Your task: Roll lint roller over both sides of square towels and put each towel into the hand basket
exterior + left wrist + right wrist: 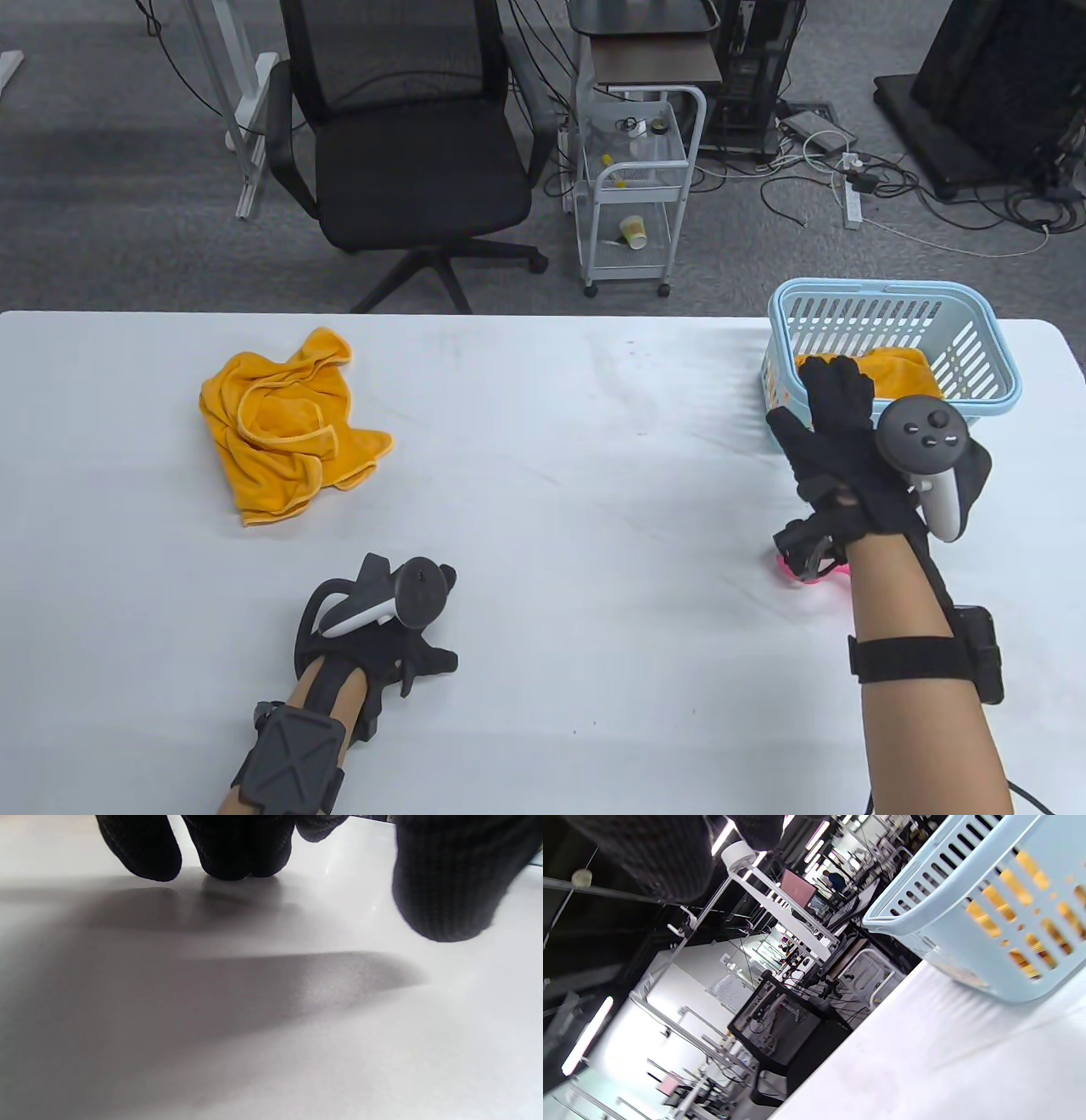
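A crumpled orange towel (284,429) lies on the left part of the white table (551,475). At the far right stands a light-blue hand basket (976,335) (946,899) with another orange towel (904,369) (986,916) inside it. My right hand (836,403) reaches with straight fingers over the basket's near left corner and holds nothing. My left hand (399,645) rests low on the table near the front, its fingertips (229,853) loosely curled just above the bare surface. A pink-red thing (806,573) shows under my right wrist; I cannot tell what it is.
Beyond the table's far edge stand a black office chair (407,153) and a white wheeled cart (636,187). Cables and a power strip (853,199) lie on the grey floor. The basket sits close to the table's right corner.
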The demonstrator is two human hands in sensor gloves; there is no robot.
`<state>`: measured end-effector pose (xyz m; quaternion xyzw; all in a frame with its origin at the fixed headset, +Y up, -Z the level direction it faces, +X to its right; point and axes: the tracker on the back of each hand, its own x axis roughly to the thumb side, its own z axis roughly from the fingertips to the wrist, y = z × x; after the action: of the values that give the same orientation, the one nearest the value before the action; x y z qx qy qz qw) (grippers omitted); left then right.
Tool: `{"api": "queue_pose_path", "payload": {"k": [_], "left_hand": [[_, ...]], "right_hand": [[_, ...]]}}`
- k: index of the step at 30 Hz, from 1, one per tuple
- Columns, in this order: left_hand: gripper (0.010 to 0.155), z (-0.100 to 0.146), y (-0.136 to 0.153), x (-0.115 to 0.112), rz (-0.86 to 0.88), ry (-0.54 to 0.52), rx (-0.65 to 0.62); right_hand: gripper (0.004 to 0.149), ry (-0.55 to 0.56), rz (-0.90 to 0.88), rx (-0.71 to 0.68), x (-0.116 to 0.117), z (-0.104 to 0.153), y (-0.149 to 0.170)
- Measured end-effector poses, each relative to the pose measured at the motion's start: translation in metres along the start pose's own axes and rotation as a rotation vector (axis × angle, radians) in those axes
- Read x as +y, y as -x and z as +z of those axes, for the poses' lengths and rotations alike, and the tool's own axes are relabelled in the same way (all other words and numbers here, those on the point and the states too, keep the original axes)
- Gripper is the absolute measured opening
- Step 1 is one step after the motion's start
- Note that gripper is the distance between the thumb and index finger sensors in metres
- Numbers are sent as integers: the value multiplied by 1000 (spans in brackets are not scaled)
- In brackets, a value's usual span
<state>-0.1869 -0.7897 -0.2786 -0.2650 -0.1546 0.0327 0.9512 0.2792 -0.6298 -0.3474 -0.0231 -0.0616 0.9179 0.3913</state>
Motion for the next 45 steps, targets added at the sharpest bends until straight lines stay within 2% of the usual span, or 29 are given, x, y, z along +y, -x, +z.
{"api": "queue_pose_path", "payload": {"k": [9,16,19,22,26,30,35,41,43,45], "left_hand": [[94,0,0,0,8,-6,8],[90,0,-1,1,-7,-18,21],[81,3,6,10,35,-96,43],[73,10,29,32,65,-224,198],[71,10,76,59,111,-282,434],[73,0,115,72,179,-348,578],[81,-27,148,68,165,-333,679],[87,-50,168,60,128,-310,753],[83,-54,172,59,116,-304,767],[69,-54,175,61,129,-337,778]], "right_hand": [[70,-20,194,-61,59,64,18],[70,-14,255,-81,80,74,35],[70,-43,267,-90,86,75,38],[70,-70,306,-115,93,77,37],[71,-91,343,-142,99,79,34],[71,-101,340,-138,100,80,34],[71,-113,341,-127,100,79,37],[72,-123,364,-127,102,79,36],[73,-128,367,-123,102,79,37],[72,-129,364,-117,101,79,38]]}}
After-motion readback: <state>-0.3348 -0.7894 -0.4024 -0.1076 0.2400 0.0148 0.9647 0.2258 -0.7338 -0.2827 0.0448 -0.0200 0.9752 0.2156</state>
